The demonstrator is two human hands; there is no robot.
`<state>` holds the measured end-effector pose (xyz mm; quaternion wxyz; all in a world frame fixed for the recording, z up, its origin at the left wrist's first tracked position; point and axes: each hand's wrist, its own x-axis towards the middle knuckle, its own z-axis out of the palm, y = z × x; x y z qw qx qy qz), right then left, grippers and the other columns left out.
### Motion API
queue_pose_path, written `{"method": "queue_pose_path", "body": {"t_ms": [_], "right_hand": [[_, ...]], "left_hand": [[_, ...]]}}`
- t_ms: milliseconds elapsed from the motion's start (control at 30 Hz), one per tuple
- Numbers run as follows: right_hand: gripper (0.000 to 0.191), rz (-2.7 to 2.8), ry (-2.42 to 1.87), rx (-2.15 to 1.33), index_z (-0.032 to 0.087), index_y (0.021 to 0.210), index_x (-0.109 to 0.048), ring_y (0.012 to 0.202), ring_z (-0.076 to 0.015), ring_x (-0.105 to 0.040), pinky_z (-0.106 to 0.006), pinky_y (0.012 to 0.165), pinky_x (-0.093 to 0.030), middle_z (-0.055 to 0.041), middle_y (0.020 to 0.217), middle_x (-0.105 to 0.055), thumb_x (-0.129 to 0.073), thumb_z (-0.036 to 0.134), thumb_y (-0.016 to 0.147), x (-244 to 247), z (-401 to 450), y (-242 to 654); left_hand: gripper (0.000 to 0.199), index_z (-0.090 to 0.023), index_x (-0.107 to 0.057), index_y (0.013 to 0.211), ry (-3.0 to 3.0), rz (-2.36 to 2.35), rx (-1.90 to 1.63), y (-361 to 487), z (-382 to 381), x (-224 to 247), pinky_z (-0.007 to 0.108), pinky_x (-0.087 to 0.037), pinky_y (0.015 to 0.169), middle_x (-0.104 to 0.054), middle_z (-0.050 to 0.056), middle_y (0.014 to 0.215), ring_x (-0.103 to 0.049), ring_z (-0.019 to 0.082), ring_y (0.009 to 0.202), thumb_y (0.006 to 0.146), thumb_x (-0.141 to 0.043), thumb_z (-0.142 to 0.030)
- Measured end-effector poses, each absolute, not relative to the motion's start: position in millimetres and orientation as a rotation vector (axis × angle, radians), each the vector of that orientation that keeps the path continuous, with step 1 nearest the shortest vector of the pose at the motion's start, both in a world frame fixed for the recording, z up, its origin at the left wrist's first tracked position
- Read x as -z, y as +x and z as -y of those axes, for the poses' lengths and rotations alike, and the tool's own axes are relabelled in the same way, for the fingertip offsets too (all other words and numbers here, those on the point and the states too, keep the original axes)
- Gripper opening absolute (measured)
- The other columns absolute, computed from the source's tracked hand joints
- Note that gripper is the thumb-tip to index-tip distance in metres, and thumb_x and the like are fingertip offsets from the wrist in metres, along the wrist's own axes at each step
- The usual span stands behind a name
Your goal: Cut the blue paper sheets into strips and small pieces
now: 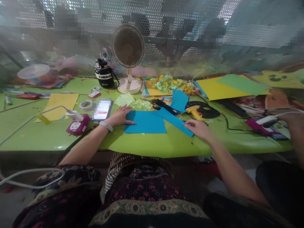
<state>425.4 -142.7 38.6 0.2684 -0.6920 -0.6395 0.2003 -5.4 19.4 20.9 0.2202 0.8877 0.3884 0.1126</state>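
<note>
A blue sheet of paper [146, 123] lies on the green table in front of me. My left hand [121, 116] rests on its left edge, fingers spread. Between the fingertips of my right hand [197, 127] is the near end of a blue paper strip [174, 121]. The strip slants away to the upper left, its far end close to the sheet's right edge. Behind it sit black-handled scissors [163, 105] and another blue paper piece [180, 100]. A yellow glue gun [194, 111] lies just beyond my right hand.
A fan [129, 85], a black bottle [104, 74] and a pile of paper cuttings [169, 85] stand at the back. To the left are a phone [102, 110], a tape roll [85, 105] and a purple socket block [77, 126]. Another person's arm [294, 129] reaches in at right.
</note>
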Motion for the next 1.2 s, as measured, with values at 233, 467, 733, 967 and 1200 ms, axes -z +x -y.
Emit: {"method": "queue_pose_path", "body": {"t_ms": [233,467,733,967,1200], "right_hand": [[0.037,1.955,-1.942,-0.459,0.024,0.08,-0.075,0.067,-0.0262,-0.067,-0.038,0.059,-0.05,-0.0072,0.075,-0.074,-0.065,0.06,0.08,-41.6,132.2,479.8],[0.031,2.048,-1.819,0.183,0.025,0.093,-0.077,0.098,-0.0336,-0.067,-0.048,0.082,-0.054,-0.0128,0.099,-0.073,-0.056,0.047,0.096,-48.0,121.1,404.5],[0.051,2.366,-1.449,-0.315,0.023,0.132,-0.068,0.121,-0.0351,-0.063,-0.05,0.1,-0.052,-0.0148,0.133,-0.066,-0.071,0.05,0.088,-41.4,31.2,311.9],[0.045,2.407,-1.538,-0.553,0.022,0.119,-0.073,0.085,-0.0256,-0.069,-0.039,0.077,-0.056,-0.0079,0.097,-0.073,-0.079,0.047,0.082,-32.9,6.9,303.2],[0.069,2.493,-1.363,-0.396,0.026,0.132,-0.069,0.129,-0.0365,-0.06,-0.053,0.106,-0.052,-0.0126,0.14,-0.065,-0.08,0.064,0.075,-30.5,14.0,306.4]], "left_hand": [[0.092,-0.024,-0.059,0.139,2.436,-1.029,-0.381,-18.4,-27.9,-23.9,0.053,-0.029,0.122,-0.049,0.015,0.154,-0.04,0.042,0.144,0.065,-0.078,-0.076],[0.085,-0.025,-0.059,0.127,2.321,-1.068,-0.431,-17.2,-30.4,-21.0,0.053,-0.038,0.116,-0.054,0.013,0.141,-0.045,0.039,0.137,0.06,-0.084,-0.071],[0.064,-0.024,-0.066,0.109,2.279,-0.968,-0.436,-16.9,-31.3,-19.8,0.055,-0.033,0.12,-0.054,0.011,0.142,-0.043,0.037,0.14,0.063,-0.085,-0.065],[0.077,-0.024,-0.064,0.124,2.263,-0.986,-0.428,-14.6,-28.7,-21.9,0.053,-0.034,0.12,-0.054,0.012,0.144,-0.042,0.038,0.142,0.063,-0.085,-0.066],[0.068,-0.027,-0.064,0.129,2.292,-0.877,-0.441,-15.6,-30.9,-18.8,0.049,-0.034,0.121,-0.058,0.009,0.144,-0.049,0.032,0.138,0.073,-0.08,-0.06]]}}
